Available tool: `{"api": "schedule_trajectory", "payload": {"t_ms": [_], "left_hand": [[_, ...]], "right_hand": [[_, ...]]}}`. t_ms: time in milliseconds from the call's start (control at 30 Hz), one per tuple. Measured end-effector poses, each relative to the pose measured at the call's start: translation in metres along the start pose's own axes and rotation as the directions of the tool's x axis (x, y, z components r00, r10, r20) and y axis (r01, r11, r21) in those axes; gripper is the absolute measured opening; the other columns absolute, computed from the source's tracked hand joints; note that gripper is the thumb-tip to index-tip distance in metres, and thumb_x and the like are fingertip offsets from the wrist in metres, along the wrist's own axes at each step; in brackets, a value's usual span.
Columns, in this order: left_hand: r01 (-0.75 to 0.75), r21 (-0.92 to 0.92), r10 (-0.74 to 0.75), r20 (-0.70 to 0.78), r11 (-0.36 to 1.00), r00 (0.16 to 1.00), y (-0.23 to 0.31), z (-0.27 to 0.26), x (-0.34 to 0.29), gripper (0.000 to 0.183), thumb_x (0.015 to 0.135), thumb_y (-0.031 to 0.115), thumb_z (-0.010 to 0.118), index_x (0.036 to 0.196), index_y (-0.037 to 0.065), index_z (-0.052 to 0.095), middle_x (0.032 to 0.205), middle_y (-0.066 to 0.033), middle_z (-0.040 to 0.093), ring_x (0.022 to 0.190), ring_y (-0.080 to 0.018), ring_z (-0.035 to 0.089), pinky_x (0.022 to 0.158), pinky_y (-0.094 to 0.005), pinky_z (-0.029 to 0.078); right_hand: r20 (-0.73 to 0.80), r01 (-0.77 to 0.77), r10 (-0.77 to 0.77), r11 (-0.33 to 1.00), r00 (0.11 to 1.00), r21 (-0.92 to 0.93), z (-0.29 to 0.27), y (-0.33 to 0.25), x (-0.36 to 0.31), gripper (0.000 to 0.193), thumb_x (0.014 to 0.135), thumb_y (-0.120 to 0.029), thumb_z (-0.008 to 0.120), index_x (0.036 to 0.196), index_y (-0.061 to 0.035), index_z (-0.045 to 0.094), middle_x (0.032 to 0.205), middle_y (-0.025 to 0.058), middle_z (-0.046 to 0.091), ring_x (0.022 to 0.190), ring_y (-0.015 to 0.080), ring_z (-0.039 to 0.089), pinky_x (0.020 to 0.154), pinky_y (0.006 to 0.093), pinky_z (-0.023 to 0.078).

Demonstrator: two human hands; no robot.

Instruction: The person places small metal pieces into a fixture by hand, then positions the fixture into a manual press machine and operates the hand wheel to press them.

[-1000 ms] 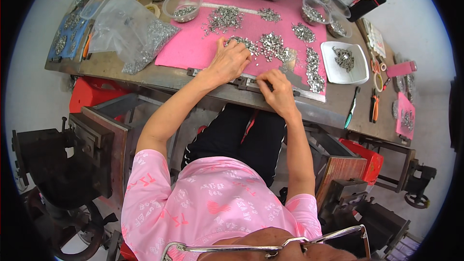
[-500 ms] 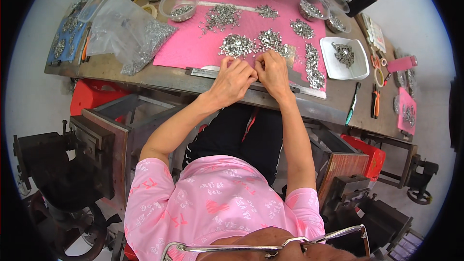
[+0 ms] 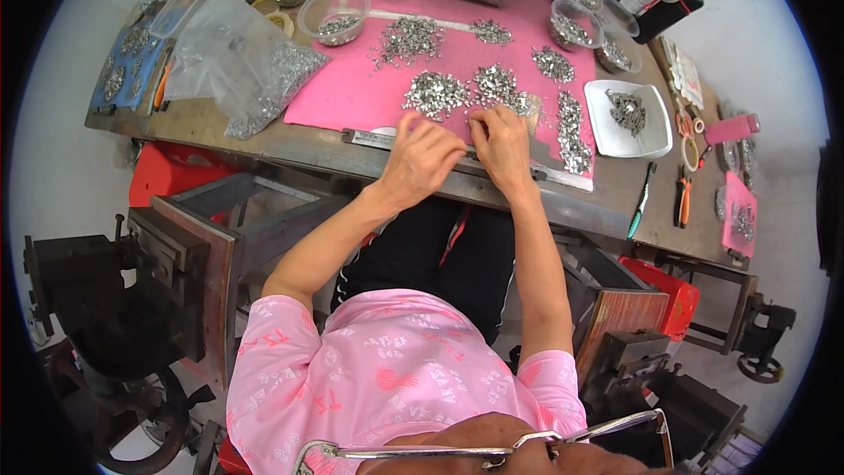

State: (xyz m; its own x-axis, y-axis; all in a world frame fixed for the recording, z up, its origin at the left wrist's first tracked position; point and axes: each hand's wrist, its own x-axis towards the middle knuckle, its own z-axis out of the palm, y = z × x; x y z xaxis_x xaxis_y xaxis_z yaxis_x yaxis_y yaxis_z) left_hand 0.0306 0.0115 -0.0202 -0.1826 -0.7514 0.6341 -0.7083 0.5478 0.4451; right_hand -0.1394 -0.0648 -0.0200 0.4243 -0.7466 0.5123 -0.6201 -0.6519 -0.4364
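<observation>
Side by side at the front edge of the workbench, my left hand (image 3: 424, 160) and my right hand (image 3: 504, 148) bend over a long narrow metal bar (image 3: 374, 138). The fingers of my left hand curl towards the right hand, close to a small dark part on the bar. My right hand is closed, thumb and fingertips drawn together; whatever either hand pinches is too small or hidden to name. Just beyond the fingertips lie a heap of small silver metal pieces (image 3: 436, 93) and a second heap (image 3: 496, 84) on a pink mat (image 3: 338, 92).
More heaps sit farther back and right. Tubs of pieces, including a round clear tub (image 3: 334, 16), line the far side. At left lies a plastic bag (image 3: 220, 62); at right are a white tray (image 3: 658, 127), a toothbrush (image 3: 643, 200) and pliers (image 3: 683, 198).
My left hand has shifted slightly down, opening a gap between the fingertips of both hands. My right hand has dropped a little too. The whole view has tilted slightly.
</observation>
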Motion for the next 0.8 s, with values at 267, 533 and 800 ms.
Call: {"api": "schedule_trajectory", "payload": {"t_ms": [267, 533, 800], "left_hand": [[0.231, 0.176, -0.226, -0.047, 0.957, 0.973, -0.034, -0.031, 0.006, 0.008, 0.087, 0.017, 0.072, 0.094, 0.013, 0.071, 0.089, 0.0019, 0.068, 0.088, -0.0194, 0.060, 0.098, -0.0441, 0.032], [0.182, 0.213, -0.201, 0.072, 0.960, 0.977, -0.042, -0.024, 0.016, 0.009, 0.088, 0.023, 0.073, 0.091, 0.015, 0.073, 0.084, 0.0005, 0.064, 0.088, -0.0214, 0.057, 0.102, -0.0487, 0.030], [0.136, 0.196, -0.167, 0.151, 0.971, 0.974, -0.048, -0.023, 0.020, 0.009, 0.088, 0.019, 0.071, 0.093, 0.012, 0.069, 0.089, -0.0006, 0.065, 0.091, -0.0215, 0.058, 0.105, -0.0510, 0.028]], "right_hand": [[0.082, 0.049, -0.044, 0.998, 0.996, -0.049, 0.000, -0.004, 0.004, 0.009, 0.083, -0.006, 0.070, 0.090, -0.0039, 0.065, 0.087, 0.0105, 0.059, 0.087, 0.0295, 0.059, 0.080, 0.0414, 0.042], [0.180, -0.111, 0.069, 0.966, 0.981, 0.235, -0.037, -0.011, -0.023, 0.009, 0.082, 0.000, 0.068, 0.089, -0.0038, 0.062, 0.084, 0.0094, 0.058, 0.084, 0.0286, 0.057, 0.078, 0.0406, 0.041], [0.086, 0.072, -0.084, 0.989, 0.993, 0.131, -0.035, -0.014, -0.035, 0.018, 0.078, 0.005, 0.069, 0.091, -0.0025, 0.061, 0.091, 0.0106, 0.061, 0.088, 0.0305, 0.059, 0.078, 0.0408, 0.044]]}}
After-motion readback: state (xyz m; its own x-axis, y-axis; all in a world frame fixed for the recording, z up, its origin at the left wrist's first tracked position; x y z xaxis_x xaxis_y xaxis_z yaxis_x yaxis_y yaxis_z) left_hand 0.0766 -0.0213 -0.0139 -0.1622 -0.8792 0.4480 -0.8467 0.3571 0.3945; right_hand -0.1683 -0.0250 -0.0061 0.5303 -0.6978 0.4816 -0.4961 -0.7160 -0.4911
